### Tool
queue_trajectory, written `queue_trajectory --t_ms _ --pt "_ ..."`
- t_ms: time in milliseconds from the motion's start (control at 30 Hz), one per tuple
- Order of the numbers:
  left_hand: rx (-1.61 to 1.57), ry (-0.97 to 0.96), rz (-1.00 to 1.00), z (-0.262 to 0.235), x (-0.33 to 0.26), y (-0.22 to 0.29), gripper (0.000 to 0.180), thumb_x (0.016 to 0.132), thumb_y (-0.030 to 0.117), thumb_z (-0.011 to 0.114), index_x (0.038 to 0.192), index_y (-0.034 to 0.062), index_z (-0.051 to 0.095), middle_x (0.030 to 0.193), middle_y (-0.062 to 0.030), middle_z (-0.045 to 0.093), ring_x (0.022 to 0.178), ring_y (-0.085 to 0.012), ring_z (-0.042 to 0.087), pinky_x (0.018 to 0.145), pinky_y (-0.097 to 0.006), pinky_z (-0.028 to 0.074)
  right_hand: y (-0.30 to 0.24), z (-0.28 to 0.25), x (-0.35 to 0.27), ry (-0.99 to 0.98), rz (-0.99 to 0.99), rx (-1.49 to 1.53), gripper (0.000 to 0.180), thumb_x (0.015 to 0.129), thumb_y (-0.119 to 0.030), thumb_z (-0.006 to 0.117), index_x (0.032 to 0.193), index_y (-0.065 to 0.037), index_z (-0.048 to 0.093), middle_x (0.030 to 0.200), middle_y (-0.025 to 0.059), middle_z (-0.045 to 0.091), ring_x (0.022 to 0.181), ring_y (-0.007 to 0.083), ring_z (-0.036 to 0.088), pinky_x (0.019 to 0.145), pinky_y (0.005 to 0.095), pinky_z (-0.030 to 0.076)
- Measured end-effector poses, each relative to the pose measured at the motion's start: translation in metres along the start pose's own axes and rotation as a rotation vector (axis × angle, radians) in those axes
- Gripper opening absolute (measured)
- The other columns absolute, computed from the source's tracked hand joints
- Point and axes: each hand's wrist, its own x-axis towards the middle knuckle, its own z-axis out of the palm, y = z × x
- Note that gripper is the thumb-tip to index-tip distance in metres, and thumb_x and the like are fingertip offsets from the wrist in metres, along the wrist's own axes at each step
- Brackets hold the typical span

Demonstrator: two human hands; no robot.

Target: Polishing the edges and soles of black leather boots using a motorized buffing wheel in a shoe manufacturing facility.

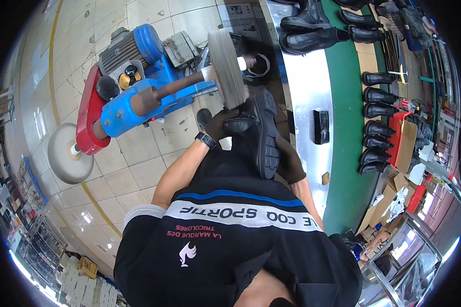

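Note:
A black boot (266,135) with a thick lugged sole is held up in front of my body, its sole facing right. My left hand (218,126), in a dark glove with a watch at the wrist, is closed on the boot's upper. On the sole side, my right hand (290,162), also gloved, grips the boot; its fingertips are partly hidden behind it. Just beyond my left hand is a grey buffing wheel (226,69), its surface blurred. The boot's upper lies against or very close to the wheel's lower edge; I cannot tell which.
The blue machine (125,110) carries a red belt guard (90,110), a motor (119,52) and a second pale wheel (69,153) at left. To the right runs a green bench (346,128) with a metal edge, a black block (320,127) and several black boots (312,40).

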Motion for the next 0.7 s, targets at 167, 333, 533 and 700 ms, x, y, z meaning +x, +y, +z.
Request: queue_trajectory --t_ms 167,333,533,700 --pt "1.627 -0.257 0.501 0.015 -0.013 0.021 0.032 0.089 0.012 0.052 0.115 -0.0057 0.051 0.112 -0.0158 0.058 0.102 -0.0214 0.059 0.09 -0.033 0.046 -0.015 0.022 0.026 0.168 -0.436 -0.983 0.066 0.082 -0.028 0.058 0.134 0.005 0.033 0.116 0.0179 0.054 0.096 0.0173 0.055 0.082 0.0272 0.044" --pt "0.528 -0.092 0.166 -0.02 0.01 0.025 0.035 0.088 0.019 0.054 0.113 -0.0055 0.053 0.116 -0.0199 0.055 0.108 -0.0217 0.055 0.094 -0.033 0.043 -0.017 0.003 0.086 0.129 -0.301 -0.645 0.046 0.082 -0.025 0.053 0.12 0.001 0.052 0.129 0.0186 0.047 0.116 0.0192 0.046 0.095 0.0277 0.036" --pt "0.69 0.082 0.182 -0.023 -0.004 0.03 0.053 0.088 0.038 0.047 0.116 -0.0072 0.048 0.116 -0.0184 0.056 0.104 -0.023 0.057 0.094 -0.034 0.041 -0.01 0.009 0.065 0.053 -0.433 -0.906 0.038 0.083 -0.025 0.051 0.106 0.004 0.061 0.135 0.0188 0.042 0.123 0.025 0.042 0.101 0.0299 0.03" --pt "1.379 0.11 0.49 -0.047 0.0 0.015 0.039 0.093 0.03 0.041 0.11 -0.0031 0.053 0.107 -0.0118 0.061 0.095 -0.0213 0.061 0.086 -0.032 0.047 -0.008 0.023 0.083 0.09 -0.407 -0.917 0.041 0.082 -0.024 0.051 0.111 0.004 0.058 0.135 0.0178 0.041 0.121 0.0237 0.044 0.1 0.0293 0.031"
